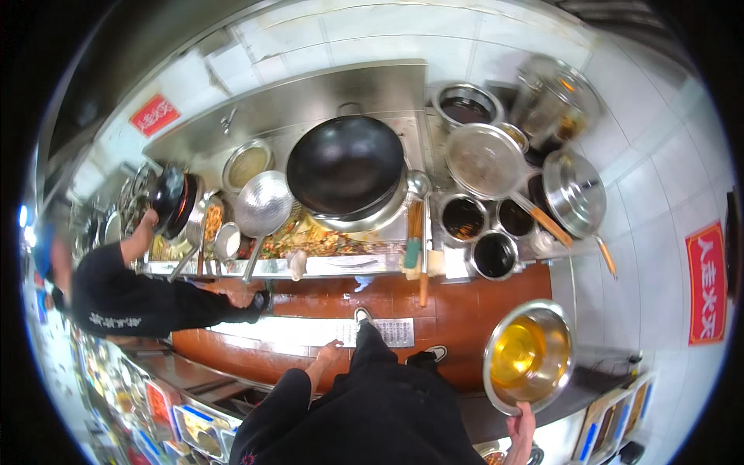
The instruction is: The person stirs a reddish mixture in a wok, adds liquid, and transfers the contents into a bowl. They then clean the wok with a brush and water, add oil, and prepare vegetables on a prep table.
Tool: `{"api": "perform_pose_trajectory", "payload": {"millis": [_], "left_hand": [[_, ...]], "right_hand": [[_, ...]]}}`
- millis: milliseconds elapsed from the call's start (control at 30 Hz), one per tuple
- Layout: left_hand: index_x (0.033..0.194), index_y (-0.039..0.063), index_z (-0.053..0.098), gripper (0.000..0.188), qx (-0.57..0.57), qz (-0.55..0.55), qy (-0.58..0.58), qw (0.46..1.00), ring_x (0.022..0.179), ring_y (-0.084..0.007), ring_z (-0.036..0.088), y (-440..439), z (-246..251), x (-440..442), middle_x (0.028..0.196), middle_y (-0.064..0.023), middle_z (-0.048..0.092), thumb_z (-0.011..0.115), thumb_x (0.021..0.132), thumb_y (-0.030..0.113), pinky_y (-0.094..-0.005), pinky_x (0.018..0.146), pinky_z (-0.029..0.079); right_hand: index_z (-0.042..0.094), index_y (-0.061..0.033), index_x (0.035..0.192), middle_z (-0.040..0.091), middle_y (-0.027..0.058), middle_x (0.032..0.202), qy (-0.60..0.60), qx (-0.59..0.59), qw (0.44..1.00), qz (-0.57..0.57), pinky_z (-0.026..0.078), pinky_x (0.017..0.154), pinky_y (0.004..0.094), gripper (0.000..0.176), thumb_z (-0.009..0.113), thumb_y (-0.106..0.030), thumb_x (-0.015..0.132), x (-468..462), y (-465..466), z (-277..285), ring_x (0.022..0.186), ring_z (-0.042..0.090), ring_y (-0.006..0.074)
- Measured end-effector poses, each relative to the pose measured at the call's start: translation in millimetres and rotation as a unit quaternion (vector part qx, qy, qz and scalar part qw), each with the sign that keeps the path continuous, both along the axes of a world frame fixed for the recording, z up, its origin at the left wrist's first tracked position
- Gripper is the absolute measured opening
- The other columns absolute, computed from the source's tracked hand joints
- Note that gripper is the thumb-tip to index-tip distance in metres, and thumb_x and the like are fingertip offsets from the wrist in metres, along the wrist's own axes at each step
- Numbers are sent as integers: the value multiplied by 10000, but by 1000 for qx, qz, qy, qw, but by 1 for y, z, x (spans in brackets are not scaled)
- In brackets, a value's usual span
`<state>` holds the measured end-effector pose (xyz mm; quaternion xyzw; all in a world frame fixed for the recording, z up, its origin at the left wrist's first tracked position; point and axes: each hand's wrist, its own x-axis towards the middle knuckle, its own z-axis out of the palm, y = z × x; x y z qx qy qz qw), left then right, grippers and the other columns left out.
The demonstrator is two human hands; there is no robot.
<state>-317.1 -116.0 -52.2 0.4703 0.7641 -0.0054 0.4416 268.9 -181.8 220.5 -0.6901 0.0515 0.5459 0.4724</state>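
Observation:
My right hand (pixel 523 427) grips the rim of a stainless steel bowl (pixel 562 372) at the lower right. Clear yellow liquid that looks like oil (pixel 517 351) lies in it. My left hand (pixel 330 351) hangs low beside my leg, above the floor, holding nothing, its fingers loosely apart. In front of me a large black wok (pixel 346 165) rests tilted on the stove's burner ring. To its right lie a steel ladle (pixel 418 183) and a wooden-handled tool (pixel 423 285), whose handle juts past the stove's front edge. A perforated skimmer (pixel 264 203) leans left of the wok.
A wooden-handled strainer (pixel 485 160) lies over pots at right, near dark-liquid containers (pixel 494 256) and a tall steel pot (pixel 558 104). Food scraps (pixel 325 238) line the stove front. A co-worker (pixel 133 290) stands left at another wok. Ingredient trays (pixel 200 430) sit behind me.

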Motion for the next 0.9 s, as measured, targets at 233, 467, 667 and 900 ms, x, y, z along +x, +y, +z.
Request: {"api": "perform_pose_trajectory", "payload": {"millis": [233, 467, 667, 900], "left_hand": [[1016, 36, 600, 270, 36, 267, -149, 952, 546, -151, 571, -83, -72, -71, 678, -53, 623, 535, 969, 293, -312, 468, 457], [944, 74, 551, 300, 77, 617, -365, 693, 459, -133, 402, -142, -55, -108, 607, -16, 468, 479, 994, 361, -284, 415, 345], [881, 72, 525, 512, 84, 726, -312, 607, 491, -179, 422, -153, -34, -130, 600, -51, 466, 350, 998, 539, -331, 425, 313], [984, 56, 564, 552, 113, 748, -274, 593, 538, -181, 451, -159, -24, -137, 621, -66, 505, 372, 984, 573, -334, 517, 366]], "right_hand": [[579, -84, 954, 588, -3, 839, 38, 67, 969, 233, 385, 474, 211, 122, 610, -140, 851, -157, 224, 29, 626, 521, 89], [556, -47, 1080, 600, 53, 1007, -7, 177, 929, 324, 551, 720, 351, 225, 561, -146, 877, -297, 412, 7, 846, 614, 182], [560, 108, 1068, 627, 183, 1014, -176, 221, 886, 367, 599, 750, 392, 323, 542, -153, 879, -383, 521, -22, 898, 664, 289], [626, 161, 897, 674, 223, 803, -363, 187, 831, 377, 586, 590, 394, 418, 574, -247, 825, -433, 591, -47, 691, 694, 290]]}}
